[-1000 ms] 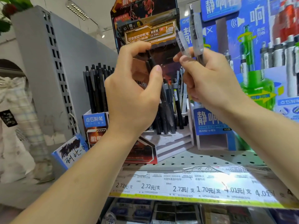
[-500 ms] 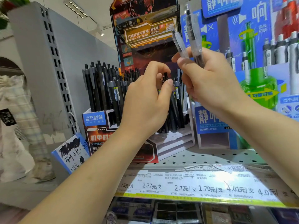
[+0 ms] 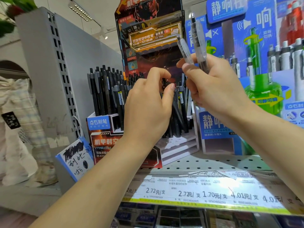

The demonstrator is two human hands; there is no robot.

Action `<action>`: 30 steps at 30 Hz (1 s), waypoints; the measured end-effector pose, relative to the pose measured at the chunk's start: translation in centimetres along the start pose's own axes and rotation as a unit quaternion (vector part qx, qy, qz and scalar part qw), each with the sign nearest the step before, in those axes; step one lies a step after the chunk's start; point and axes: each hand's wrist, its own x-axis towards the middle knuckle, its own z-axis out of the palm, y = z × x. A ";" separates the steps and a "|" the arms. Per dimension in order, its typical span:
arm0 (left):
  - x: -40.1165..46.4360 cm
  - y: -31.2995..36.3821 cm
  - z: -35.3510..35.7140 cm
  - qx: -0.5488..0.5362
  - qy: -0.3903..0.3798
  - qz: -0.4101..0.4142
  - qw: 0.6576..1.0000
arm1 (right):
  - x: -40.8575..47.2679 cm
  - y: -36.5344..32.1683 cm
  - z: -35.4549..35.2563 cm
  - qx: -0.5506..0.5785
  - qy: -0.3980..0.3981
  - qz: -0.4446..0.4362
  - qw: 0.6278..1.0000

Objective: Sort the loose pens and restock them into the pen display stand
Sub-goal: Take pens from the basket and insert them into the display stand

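The left hand (image 3: pixel 146 111) pinches a black pen (image 3: pixel 165 83) standing in the pen display stand (image 3: pixel 105 139). Just right of it, the right hand (image 3: pixel 212 86) grips two clear-barrelled pens (image 3: pixel 196 41) upright.

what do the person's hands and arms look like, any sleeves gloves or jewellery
Both arms are bare as far as the frame shows: no sleeves visible. The left hand and right hand wear no gloves, and no rings, watch or bracelet show on the visible fingers and wrists. The nails look short and unpainted.
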 end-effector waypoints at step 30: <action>0.4 0.7 0.8 0.064 -0.198 -0.041 0.977 | -0.2 -0.2 0.3 -0.003 -0.034 0.006 0.999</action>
